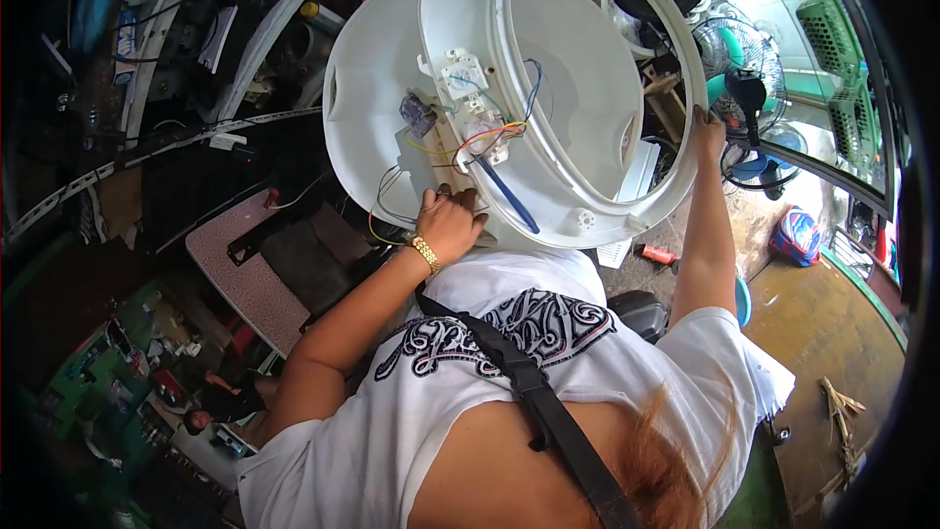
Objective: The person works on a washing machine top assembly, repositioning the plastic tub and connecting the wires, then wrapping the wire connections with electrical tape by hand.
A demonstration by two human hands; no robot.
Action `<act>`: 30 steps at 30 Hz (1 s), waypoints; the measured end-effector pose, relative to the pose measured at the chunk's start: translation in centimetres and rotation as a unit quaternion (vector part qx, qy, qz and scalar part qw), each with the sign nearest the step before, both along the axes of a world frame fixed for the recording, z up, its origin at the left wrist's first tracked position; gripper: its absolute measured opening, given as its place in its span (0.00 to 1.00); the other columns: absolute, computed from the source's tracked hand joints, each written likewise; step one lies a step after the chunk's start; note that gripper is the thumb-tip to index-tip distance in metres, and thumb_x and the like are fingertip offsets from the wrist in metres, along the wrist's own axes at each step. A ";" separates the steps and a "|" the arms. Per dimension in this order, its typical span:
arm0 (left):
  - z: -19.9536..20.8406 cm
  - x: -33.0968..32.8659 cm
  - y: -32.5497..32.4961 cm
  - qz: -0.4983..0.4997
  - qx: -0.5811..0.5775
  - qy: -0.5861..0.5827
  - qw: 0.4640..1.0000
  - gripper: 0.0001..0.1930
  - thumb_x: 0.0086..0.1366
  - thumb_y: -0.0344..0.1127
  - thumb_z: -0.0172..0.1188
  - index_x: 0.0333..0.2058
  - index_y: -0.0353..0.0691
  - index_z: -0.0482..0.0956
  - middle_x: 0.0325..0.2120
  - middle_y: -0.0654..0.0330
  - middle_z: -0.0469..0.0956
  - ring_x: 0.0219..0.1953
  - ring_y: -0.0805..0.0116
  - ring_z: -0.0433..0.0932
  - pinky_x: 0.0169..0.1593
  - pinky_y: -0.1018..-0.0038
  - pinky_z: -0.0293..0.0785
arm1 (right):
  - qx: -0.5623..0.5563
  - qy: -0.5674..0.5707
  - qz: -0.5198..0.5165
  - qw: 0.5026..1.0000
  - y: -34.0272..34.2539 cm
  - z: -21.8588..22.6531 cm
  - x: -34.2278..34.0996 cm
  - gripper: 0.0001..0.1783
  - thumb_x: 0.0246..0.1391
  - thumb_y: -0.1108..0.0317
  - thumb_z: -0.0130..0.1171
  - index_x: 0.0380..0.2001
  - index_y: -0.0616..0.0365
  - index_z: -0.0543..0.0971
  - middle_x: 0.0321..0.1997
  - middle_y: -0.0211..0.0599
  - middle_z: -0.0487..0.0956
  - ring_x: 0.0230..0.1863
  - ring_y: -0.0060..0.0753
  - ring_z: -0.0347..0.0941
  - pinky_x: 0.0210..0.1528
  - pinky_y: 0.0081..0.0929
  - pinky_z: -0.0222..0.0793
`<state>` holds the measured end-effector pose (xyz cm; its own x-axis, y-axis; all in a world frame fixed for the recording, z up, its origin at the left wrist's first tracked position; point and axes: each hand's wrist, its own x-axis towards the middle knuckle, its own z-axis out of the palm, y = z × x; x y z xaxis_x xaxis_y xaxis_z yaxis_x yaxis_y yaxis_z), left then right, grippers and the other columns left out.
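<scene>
A large white plastic washing machine cover (566, 162) with a wide round opening leans before me, its inner side showing. My right hand (709, 131) grips its ring-shaped rim at the right. On the cover's left part sit a white timer (464, 78) and a second switch unit (485, 132), joined by thin red, yellow and blue wires (509, 127). A dark blue strip (507, 196) lies below them. My left hand (450, 225) is at the lower left edge, fingers curled; what they hold is hidden. Behind stands a big white tub (367, 59) with a dark motor-like block (417, 115).
A pink speckled stool (235, 269) stands at the left. To the right are a fan with green blades (734, 59), a wooden board (813, 343), a red-and-blue bundle (795, 237) and a red object (658, 254) on the floor. Another person (220, 402) is at lower left.
</scene>
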<state>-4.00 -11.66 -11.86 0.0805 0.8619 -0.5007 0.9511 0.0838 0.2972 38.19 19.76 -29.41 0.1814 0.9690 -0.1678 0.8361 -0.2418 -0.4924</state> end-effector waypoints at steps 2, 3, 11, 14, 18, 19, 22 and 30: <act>-0.3 -1.0 -0.4 -0.038 -0.032 0.041 0.998 0.17 0.57 0.47 0.54 0.34 0.36 0.76 0.29 0.53 0.77 0.37 0.57 0.73 0.43 0.60 0.58 | 0.026 0.002 0.026 0.999 -0.2 2.0 -2.1 0.24 0.54 0.46 0.54 0.38 0.58 0.81 0.32 0.49 0.81 0.38 0.54 0.77 0.42 0.40 0.69; -0.4 -1.4 -0.6 -0.065 0.016 0.032 0.997 0.12 0.55 0.41 0.55 0.29 0.38 0.77 0.29 0.55 0.76 0.37 0.58 0.73 0.44 0.62 0.59 | 0.019 -0.053 0.034 0.998 -0.1 2.3 -1.2 0.26 0.56 0.45 0.51 0.41 0.57 0.80 0.38 0.51 0.80 0.43 0.54 0.75 0.46 0.41 0.68; 5.2 -5.5 1.0 0.006 0.168 -0.093 0.981 0.04 0.55 0.31 0.61 0.28 0.37 0.78 0.27 0.57 0.74 0.33 0.59 0.74 0.40 0.66 0.69 | 0.014 -0.174 0.020 0.984 -0.7 4.2 -0.8 0.35 0.54 0.39 0.49 0.56 0.54 0.67 0.53 0.58 0.68 0.55 0.65 0.64 0.54 0.54 0.62; 7.7 -4.7 1.9 0.234 0.137 -0.277 0.922 0.05 0.55 0.28 0.61 0.30 0.34 0.79 0.28 0.56 0.77 0.32 0.60 0.76 0.38 0.71 0.71 | 0.064 -0.162 -0.011 0.985 -1.1 6.0 -2.9 0.34 0.54 0.42 0.51 0.57 0.51 0.66 0.57 0.54 0.65 0.57 0.62 0.61 0.53 0.55 0.62; 9.4 -1.9 4.2 0.299 0.077 -0.493 0.814 0.09 0.60 0.23 0.56 0.39 0.31 0.78 0.37 0.61 0.79 0.38 0.74 0.77 0.46 0.78 0.71 | 0.123 -0.218 -0.036 0.967 -1.5 7.9 -4.1 0.34 0.52 0.45 0.54 0.58 0.49 0.64 0.59 0.50 0.62 0.59 0.58 0.59 0.54 0.55 0.59; 9.6 -1.0 5.1 0.294 0.071 -0.537 0.788 0.11 0.61 0.23 0.56 0.42 0.29 0.77 0.38 0.60 0.79 0.38 0.74 0.77 0.46 0.78 0.72 | 0.155 -0.236 -0.009 0.959 -1.6 8.3 -4.3 0.34 0.51 0.47 0.56 0.58 0.48 0.64 0.59 0.50 0.62 0.59 0.57 0.58 0.55 0.55 0.56; 10.0 1.3 8.6 0.290 0.043 -0.571 0.767 0.10 0.60 0.22 0.56 0.41 0.30 0.78 0.36 0.59 0.79 0.37 0.74 0.77 0.44 0.80 0.73 | 0.225 -0.244 0.037 0.942 -2.2 9.9 -6.0 0.34 0.49 0.51 0.58 0.58 0.46 0.64 0.59 0.50 0.62 0.59 0.56 0.58 0.56 0.54 0.53; 1.4 4.5 11.9 0.356 0.045 -0.578 0.733 0.07 0.59 0.26 0.59 0.36 0.33 0.81 0.28 0.62 0.81 0.26 0.79 0.77 0.29 0.82 0.74 | 0.264 -0.197 0.292 0.898 -4.9 11.6 -9.4 0.21 0.47 0.58 0.60 0.47 0.42 0.74 0.56 0.45 0.67 0.56 0.50 0.61 0.57 0.51 0.52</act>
<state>0.46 0.22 -10.49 -0.0799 0.9167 -0.3915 -0.2146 0.3677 0.9048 28.83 14.83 -17.83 -0.4391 0.8436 0.3090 0.8787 0.4749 -0.0478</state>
